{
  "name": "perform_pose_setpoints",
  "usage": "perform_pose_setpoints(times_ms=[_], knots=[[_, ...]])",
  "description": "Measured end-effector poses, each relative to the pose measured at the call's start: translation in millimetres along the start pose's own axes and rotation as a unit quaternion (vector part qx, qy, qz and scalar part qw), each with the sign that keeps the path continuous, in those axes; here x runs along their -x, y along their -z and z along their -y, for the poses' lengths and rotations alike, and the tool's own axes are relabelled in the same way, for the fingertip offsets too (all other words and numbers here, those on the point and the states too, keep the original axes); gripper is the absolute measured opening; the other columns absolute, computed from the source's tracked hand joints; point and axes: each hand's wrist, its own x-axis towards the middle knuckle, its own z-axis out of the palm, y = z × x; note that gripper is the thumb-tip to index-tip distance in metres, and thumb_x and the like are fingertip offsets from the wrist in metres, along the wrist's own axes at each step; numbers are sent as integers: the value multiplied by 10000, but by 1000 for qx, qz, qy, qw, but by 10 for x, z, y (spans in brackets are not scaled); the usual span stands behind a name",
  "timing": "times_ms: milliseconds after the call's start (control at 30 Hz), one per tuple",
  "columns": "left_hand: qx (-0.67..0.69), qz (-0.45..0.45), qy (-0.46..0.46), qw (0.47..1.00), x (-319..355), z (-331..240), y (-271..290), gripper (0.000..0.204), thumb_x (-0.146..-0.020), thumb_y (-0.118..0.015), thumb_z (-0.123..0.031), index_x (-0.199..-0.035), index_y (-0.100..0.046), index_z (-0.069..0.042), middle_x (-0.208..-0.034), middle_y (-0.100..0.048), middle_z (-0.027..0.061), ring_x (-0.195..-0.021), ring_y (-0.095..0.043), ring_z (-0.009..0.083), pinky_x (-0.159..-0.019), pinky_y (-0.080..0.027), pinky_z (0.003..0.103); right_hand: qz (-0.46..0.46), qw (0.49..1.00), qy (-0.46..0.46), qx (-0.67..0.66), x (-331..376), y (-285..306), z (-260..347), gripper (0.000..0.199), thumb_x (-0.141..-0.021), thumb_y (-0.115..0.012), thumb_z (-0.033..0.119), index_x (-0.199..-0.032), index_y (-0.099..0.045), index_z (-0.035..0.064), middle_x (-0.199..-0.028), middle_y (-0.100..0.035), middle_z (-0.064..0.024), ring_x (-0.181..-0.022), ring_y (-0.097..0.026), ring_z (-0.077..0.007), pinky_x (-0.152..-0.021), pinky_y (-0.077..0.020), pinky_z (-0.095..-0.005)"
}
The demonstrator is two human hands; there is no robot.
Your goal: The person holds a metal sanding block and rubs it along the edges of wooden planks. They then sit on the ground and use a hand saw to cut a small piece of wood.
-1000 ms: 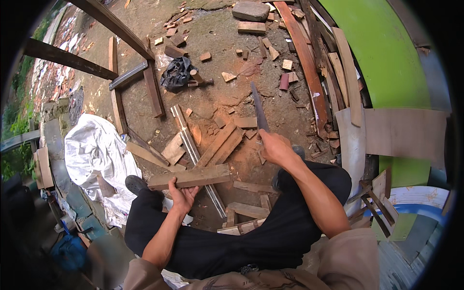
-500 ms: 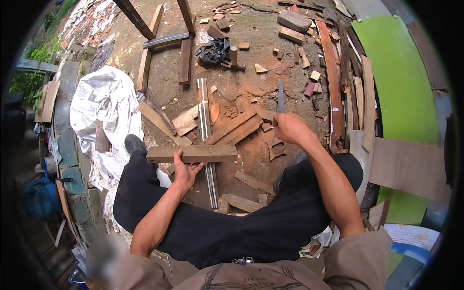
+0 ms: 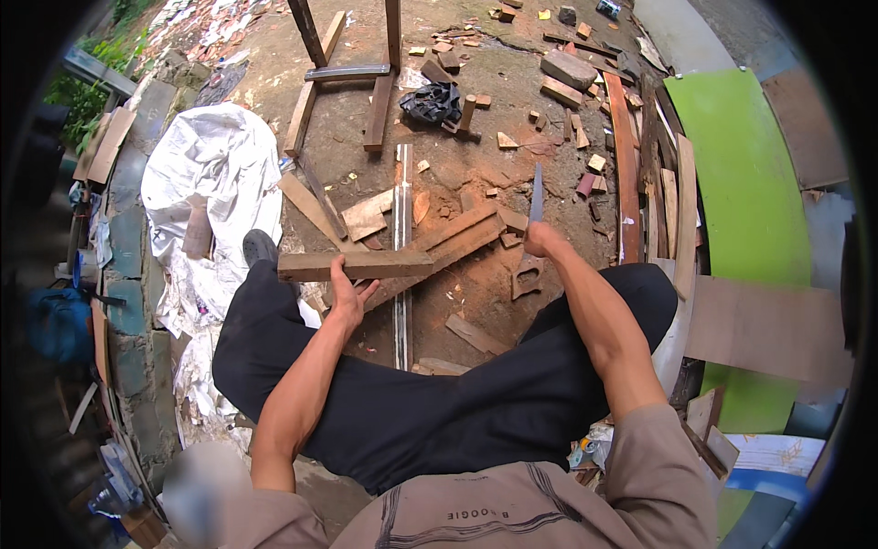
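Note:
My left hand (image 3: 349, 297) holds a squared wooden block (image 3: 361, 266) level above my left knee, thumb on its near face and fingers beneath. My right hand (image 3: 546, 240) is closed on a handsaw (image 3: 527, 279) partway along its length. The saw's narrow blade end (image 3: 537, 188) points away from me, and its wooden handle shows on my side of the hand. Between my hands, two wooden beams (image 3: 457, 240) lie slantwise across a long metal-edged bar (image 3: 402, 210). The left-hand block hides part of the lower beam.
Beyond lie a hammer (image 3: 465, 119), a crumpled black plastic bag (image 3: 432, 102) and a wooden frame (image 3: 347, 71). White sheeting (image 3: 215, 156) covers the ground at left. Boards and a green panel (image 3: 745, 165) line the right. Wood offcuts (image 3: 366, 217) and sawdust are scattered around.
The whole view has shifted slightly with my head. The block in my left hand and the saw in my right stay gripped, both in much the same place.

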Motion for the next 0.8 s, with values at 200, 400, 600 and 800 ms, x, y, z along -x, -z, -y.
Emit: perform_pose_setpoints(times_ms=[200, 400, 600, 800], knots=[[-9, 15, -13, 1000, 69, -14, -19, 796, -876, -506, -598, -1429, -323, -56, -1386, -419, 131, -1201, -528, 360, -909, -519, 404, 19, 988, -141, -63, -70, -43, -413, 338, -842, -624, 149, -1133, -697, -7, -1223, -648, -239, -1154, -627, -369, -951, -515, -444], [-27, 54, -6, 998, 53, 53, -298, 775, -895, -486, -587, -1425, -310, -50, -1390, -416, 152, -1208, -521, 386, -938, -516, 414, -38, 964, -237, -114, -40, -279, -945, 338, -860, -618, 115, -1175, -685, 12, -1270, -638, -214, -1189, -615, -360, -975, -508, -439], [-4, 19, -25, 1000, -1, 37, -531, 751, -896, -489, -556, -1413, -337, -33, -1399, -429, 161, -1232, -510, 375, -994, -478, 421, -48, 941, -308, -132, 249, -411, -1007, 334, -882, -601, 129, -1193, -684, 39, -1283, -639, -195, -1201, -614, -348, -971, -513, -439], [72, -1, -61, 995, 23, -140, -653, 673, -904, -497, -528, -1375, -374, -63, -1360, -445, 152, -1206, -509, 369, -976, -500, 427, -33, 959, -248, -133, 251, -525, -956, 363, -878, -588, 146, -1218, -649, 34, -1272, -635, -206, -1192, -605, -369, -970, -506, -460]])
